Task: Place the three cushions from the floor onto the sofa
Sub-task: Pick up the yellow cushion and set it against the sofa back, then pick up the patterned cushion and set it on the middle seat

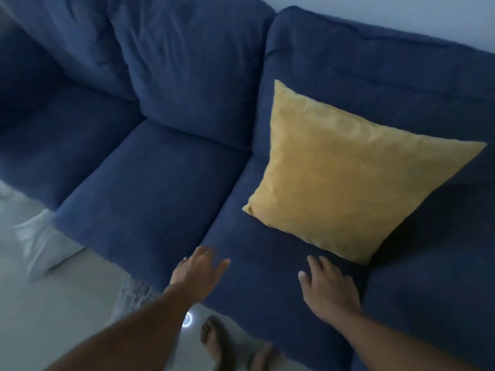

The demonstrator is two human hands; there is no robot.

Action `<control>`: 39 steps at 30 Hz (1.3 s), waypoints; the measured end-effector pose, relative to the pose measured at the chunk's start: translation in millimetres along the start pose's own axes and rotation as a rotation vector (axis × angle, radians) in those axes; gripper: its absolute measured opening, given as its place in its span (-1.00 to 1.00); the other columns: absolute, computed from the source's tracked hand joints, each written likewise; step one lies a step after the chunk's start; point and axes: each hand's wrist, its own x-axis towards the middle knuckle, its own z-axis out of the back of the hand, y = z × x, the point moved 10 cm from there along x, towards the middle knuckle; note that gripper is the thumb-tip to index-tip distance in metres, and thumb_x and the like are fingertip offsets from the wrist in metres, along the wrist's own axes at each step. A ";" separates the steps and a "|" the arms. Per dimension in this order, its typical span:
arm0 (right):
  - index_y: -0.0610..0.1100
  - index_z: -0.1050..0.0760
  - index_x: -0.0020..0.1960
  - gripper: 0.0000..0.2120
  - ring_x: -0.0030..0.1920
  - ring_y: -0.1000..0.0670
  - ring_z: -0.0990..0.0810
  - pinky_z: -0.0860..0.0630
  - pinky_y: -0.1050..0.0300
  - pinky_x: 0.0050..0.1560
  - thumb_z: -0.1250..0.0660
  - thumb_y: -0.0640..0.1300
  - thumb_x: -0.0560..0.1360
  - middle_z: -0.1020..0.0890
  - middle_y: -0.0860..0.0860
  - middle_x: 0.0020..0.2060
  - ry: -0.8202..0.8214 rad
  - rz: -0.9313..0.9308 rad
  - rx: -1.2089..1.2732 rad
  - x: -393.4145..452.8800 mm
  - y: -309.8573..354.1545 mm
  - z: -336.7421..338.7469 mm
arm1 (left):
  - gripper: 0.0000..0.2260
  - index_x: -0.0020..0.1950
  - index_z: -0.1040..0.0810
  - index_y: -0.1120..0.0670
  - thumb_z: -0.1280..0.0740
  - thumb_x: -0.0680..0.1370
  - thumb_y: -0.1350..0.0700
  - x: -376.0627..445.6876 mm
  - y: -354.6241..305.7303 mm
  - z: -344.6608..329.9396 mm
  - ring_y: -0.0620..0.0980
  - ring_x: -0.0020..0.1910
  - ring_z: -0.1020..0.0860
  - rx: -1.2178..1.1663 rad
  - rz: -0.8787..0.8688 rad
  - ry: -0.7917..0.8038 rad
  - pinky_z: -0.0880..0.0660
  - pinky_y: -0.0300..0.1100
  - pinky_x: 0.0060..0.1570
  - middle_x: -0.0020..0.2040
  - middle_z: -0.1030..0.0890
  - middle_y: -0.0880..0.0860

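A yellow cushion (pixel 345 180) leans against the backrest on the right seat of the dark blue sofa (pixel 150 183). My right hand (pixel 328 286) lies flat with fingers spread on the seat's front edge, just below the cushion's lower corner and apart from it. Over the front edge between the middle and right seats hovers my left hand (pixel 199 271), fingers straight, holding nothing. A white cushion (pixel 40 245) lies on the floor at the left, against the sofa's front. Below my left hand a fringed light cushion (pixel 131 295) shows on the floor, partly hidden by my arm.
My two bare feet (pixel 217 341) stand on the pale floor close to the sofa's front. A small ring of light (pixel 188 319) reflects on the floor by my left forearm. The left and middle sofa seats hold no cushions.
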 end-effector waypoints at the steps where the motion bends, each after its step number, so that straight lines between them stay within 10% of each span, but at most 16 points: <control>1: 0.02 0.00 0.75 -0.38 0.68 -0.12 -0.15 -0.24 -0.17 0.56 0.10 0.23 0.75 -0.06 -0.05 0.73 0.050 0.036 0.015 1.1 21.1 -4.3 | -0.44 0.58 -0.40 -0.08 -0.12 0.68 -0.34 -6.4 13.9 -9.7 0.11 0.44 -0.50 -0.061 0.031 0.004 -0.39 0.06 0.41 0.54 -0.41 -0.04; 12: 0.06 0.06 0.76 -0.39 0.69 -0.09 -0.12 -0.17 -0.20 0.59 0.05 0.18 0.75 -0.09 -0.02 0.73 0.203 0.411 -0.294 -19.3 248.1 -60.2 | -0.48 0.27 -0.61 -0.02 -0.04 0.67 -0.33 -111.8 226.1 -84.7 0.16 0.29 -0.61 -0.344 0.345 -0.035 -0.56 0.05 0.23 0.27 -0.64 0.07; 22: 0.06 -0.08 0.74 -0.40 0.66 -0.12 -0.22 -0.18 -0.23 0.59 0.01 0.21 0.74 -0.20 -0.02 0.70 0.307 0.658 -0.518 -119.9 426.5 -157.3 | -0.55 0.47 -0.50 -0.04 -0.13 0.70 -0.24 -228.3 360.2 -156.4 0.11 0.43 -0.51 -0.545 0.562 -0.118 -0.46 0.04 0.37 0.46 -0.50 0.02; 39: 0.01 -0.03 0.74 -0.38 0.64 -0.18 -0.24 -0.22 -0.26 0.58 -0.01 0.21 0.74 -0.21 -0.04 0.69 0.426 0.734 -0.721 -60.6 552.3 -246.2 | -0.59 0.42 -0.59 0.12 -0.31 0.68 -0.10 -194.8 459.3 -231.4 0.11 0.38 -0.57 -1.233 0.911 -0.199 -0.45 -0.11 0.36 0.38 -0.64 0.13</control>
